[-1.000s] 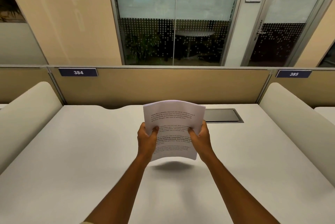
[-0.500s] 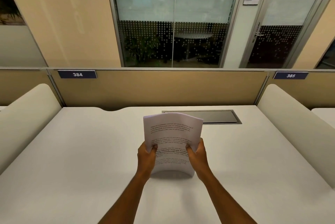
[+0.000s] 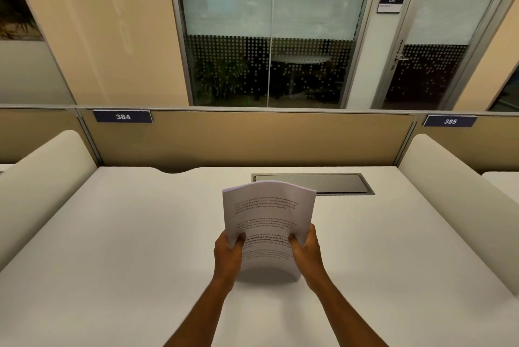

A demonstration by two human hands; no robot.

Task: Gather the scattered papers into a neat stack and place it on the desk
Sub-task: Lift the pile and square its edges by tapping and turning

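Note:
A stack of printed white papers (image 3: 268, 214) stands upright near the middle of the white desk (image 3: 126, 248), its bottom edge resting on the desk surface and its sheets bowed. My left hand (image 3: 228, 255) grips the stack's lower left side, thumb on the front page. My right hand (image 3: 307, 252) grips the lower right side the same way. No loose papers lie elsewhere on the desk.
A grey cable hatch (image 3: 313, 183) is set into the desk behind the stack. Rounded white side dividers (image 3: 42, 178) (image 3: 455, 186) flank the desk, and a tan back panel (image 3: 252, 139) with labels 384 and 385 closes the far edge.
The stack was held in the air above the desk a second ago; both hands have lowered it until its bottom edge rests on the desk.

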